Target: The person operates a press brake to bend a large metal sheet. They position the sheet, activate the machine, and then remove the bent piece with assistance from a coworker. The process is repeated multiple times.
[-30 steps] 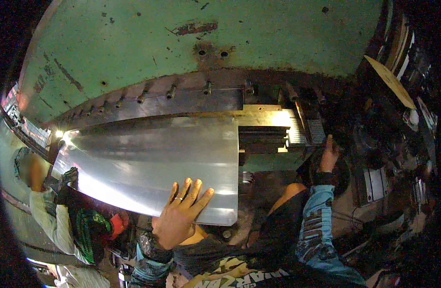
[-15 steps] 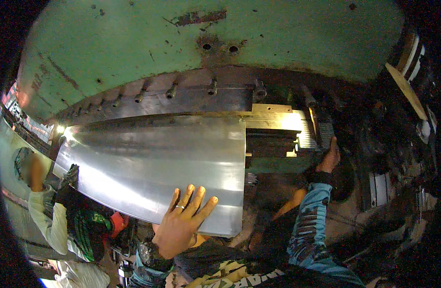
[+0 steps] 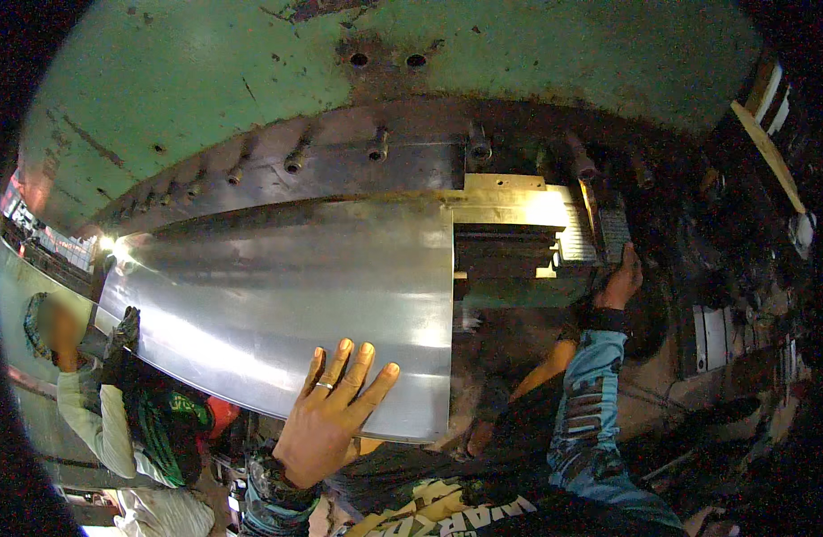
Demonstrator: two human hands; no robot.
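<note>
A large shiny metal sheet point(image 3: 277, 295) lies under the dark tooling bar point(image 3: 340, 170) of a big green press point(image 3: 340, 72). My left hand point(image 3: 331, 416) rests flat on the sheet's near edge, fingers spread, a ring on one finger. My right hand point(image 3: 619, 285) reaches to the right side of the machine, touching a dark part beside a bright ribbed metal block point(image 3: 577, 234); what it grips is hidden. A co-worker's gloved hand point(image 3: 123, 329) holds the sheet's left end.
The co-worker in a pale long sleeve point(image 3: 94, 421) stands at the left. Dark machine parts and cables point(image 3: 743, 295) crowd the right. A wooden strip point(image 3: 770, 152) leans at the upper right. The green lower die block point(image 3: 519, 291) sits right of the sheet.
The view has shifted slightly closer to the press. My left hand has stayed flat on the sheet's near edge. My right hand has stayed up at the machine's right side.
</note>
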